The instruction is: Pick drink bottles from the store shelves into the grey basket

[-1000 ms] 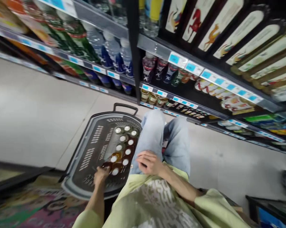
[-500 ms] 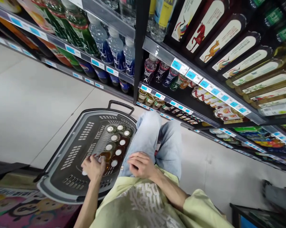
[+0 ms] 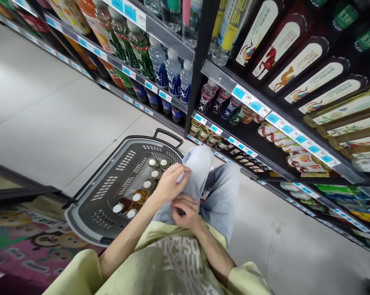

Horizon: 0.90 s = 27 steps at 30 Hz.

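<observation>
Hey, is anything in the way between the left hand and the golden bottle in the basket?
Nothing visible blocks it from above: the basket is open-topped, and the golden bottle has its white cap in plain view. The left forearm hides part of the basket from the camera, so I can't tell what lies under it.

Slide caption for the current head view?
Left hand and right hand close together over light-blue denim jeans, beside a grey plastic basket of white-capped bottles.
</observation>
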{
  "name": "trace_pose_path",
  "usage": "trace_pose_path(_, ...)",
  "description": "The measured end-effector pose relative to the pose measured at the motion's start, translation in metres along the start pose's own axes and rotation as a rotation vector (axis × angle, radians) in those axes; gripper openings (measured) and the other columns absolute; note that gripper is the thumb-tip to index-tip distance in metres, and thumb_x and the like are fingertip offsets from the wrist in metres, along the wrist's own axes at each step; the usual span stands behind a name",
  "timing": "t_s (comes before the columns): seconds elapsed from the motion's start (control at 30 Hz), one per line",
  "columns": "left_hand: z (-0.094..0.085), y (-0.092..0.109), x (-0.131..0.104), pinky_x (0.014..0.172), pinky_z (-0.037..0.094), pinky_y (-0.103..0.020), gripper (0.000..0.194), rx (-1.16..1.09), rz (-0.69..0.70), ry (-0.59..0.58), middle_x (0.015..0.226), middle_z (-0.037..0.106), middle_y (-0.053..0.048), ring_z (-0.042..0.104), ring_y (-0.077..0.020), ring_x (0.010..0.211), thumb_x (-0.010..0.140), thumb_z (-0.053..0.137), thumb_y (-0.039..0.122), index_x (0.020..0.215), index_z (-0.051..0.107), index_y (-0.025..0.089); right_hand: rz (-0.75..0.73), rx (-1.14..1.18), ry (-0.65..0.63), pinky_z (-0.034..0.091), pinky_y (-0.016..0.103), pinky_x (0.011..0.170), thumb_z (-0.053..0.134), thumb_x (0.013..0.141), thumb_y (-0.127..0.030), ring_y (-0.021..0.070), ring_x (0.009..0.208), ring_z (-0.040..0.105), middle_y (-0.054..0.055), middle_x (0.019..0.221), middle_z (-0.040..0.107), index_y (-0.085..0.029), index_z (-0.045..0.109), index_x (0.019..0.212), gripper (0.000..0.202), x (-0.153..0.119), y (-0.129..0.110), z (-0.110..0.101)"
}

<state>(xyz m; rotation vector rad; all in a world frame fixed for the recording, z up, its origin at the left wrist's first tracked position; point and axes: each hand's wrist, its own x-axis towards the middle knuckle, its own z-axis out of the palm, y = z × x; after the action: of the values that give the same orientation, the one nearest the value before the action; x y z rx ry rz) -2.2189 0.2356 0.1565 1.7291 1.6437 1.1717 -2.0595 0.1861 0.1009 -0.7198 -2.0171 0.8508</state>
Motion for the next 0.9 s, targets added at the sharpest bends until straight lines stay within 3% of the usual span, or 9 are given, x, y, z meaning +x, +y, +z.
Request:
trace_pose_path(0.1, 0.034, 0.020, 0.000, 0.081, 0.054, -0.029, 0.021, -0.127, 0.077, -0.129, 0.095, 0.077, -0.003, 0.071, -0.0158, 0.086, 0.106, 0.049, 0.016, 0.106, 0.070, 0.019, 0.171, -0.005, 0.234, 0.058, 0.034, 0.062, 0.060, 0.090, -0.021, 0.0202, 0.062, 0.068, 0.000, 0.069, 0.070, -0.026, 0.063, 0.078, 0.013, -0.012, 0.009, -0.011)
trace_pose_path(0.2, 0.068, 0.026, -0.005, 0.078, 0.050, -0.033, 0.020, 0.063, 0.200, -0.220, 0.087, 0.075, -0.003, 0.069, -0.0183, 0.080, 0.107, 0.049, 0.016, 0.101, 0.069, 0.017, 0.402, 0.021, 0.415, 0.046, 0.031, 0.051, 0.060, 0.085, -0.027, 0.0173, 0.051, 0.054, -0.002, 0.058, 0.058, -0.025, 0.056, 0.069, 0.017, -0.021, 0.022, -0.035)
trace_pose_path(0.3, 0.086, 0.024, -0.010, 0.080, 0.044, -0.039, 0.018, 0.365, 0.316, -0.313, 0.082, 0.071, -0.005, 0.066, -0.0226, 0.081, 0.106, 0.054, 0.017, 0.093, 0.067, 0.017, 0.648, 0.096, 0.543, 0.048, 0.029, 0.054, 0.061, 0.088, -0.031, 0.0168, 0.055, 0.057, -0.002, 0.064, 0.063, -0.022, 0.063, 0.076, 0.016, -0.022, 0.036, -0.067)
trace_pose_path(0.4, 0.092, 0.023, -0.014, 0.084, 0.041, -0.041, 0.014, 0.515, 0.402, -0.411, 0.083, 0.070, -0.008, 0.065, -0.0254, 0.088, 0.105, 0.060, 0.018, 0.094, 0.067, 0.016, 0.790, 0.124, 0.602, 0.054, 0.031, 0.066, 0.069, 0.089, -0.041, 0.0192, 0.066, 0.065, 0.001, 0.072, 0.070, -0.021, 0.068, 0.086, 0.020, -0.010, 0.055, -0.102)
trace_pose_path(0.57, 0.101, 0.022, -0.018, 0.087, 0.039, -0.042, 0.013, 0.570, 0.468, -0.493, 0.086, 0.070, -0.009, 0.063, -0.0258, 0.090, 0.106, 0.062, 0.021, 0.099, 0.069, 0.014, 0.797, -0.010, 0.534, 0.056, 0.037, 0.083, 0.073, 0.082, -0.047, 0.0239, 0.092, 0.071, 0.010, 0.102, 0.078, -0.020, 0.070, 0.100, 0.033, 0.028, 0.110, -0.167)
trace_pose_path(0.7, 0.107, 0.021, -0.019, 0.083, 0.039, -0.040, 0.014, 0.482, 0.517, -0.490, 0.085, 0.071, -0.006, 0.063, -0.0232, 0.084, 0.108, 0.059, 0.021, 0.100, 0.068, 0.015, 0.812, -0.131, 0.523, 0.057, 0.044, 0.093, 0.074, 0.074, -0.048, 0.0268, 0.103, 0.071, 0.015, 0.124, 0.074, -0.020, 0.067, 0.117, 0.052, 0.063, 0.155, -0.216)
trace_pose_path(0.8, 0.108, 0.021, -0.019, 0.080, 0.040, -0.040, 0.016, 0.433, 0.510, -0.470, 0.083, 0.071, -0.006, 0.064, -0.0225, 0.082, 0.109, 0.057, 0.021, 0.097, 0.067, 0.016, 0.760, -0.174, 0.494, 0.059, 0.047, 0.094, 0.075, 0.074, -0.051, 0.0298, 0.110, 0.071, 0.019, 0.133, 0.071, -0.019, 0.063, 0.127, 0.063, 0.092, 0.169, -0.240)
trace_pose_path(0.9, 0.108, 0.021, -0.019, 0.078, 0.040, -0.040, 0.017, 0.426, 0.511, -0.460, 0.083, 0.070, -0.005, 0.063, -0.0224, 0.081, 0.109, 0.056, 0.021, 0.096, 0.066, 0.016, 0.621, -0.256, 0.425, 0.060, 0.048, 0.095, 0.073, 0.081, -0.048, 0.0305, 0.116, 0.071, 0.020, 0.141, 0.068, -0.020, 0.061, 0.135, 0.062, 0.128, 0.164, -0.246)
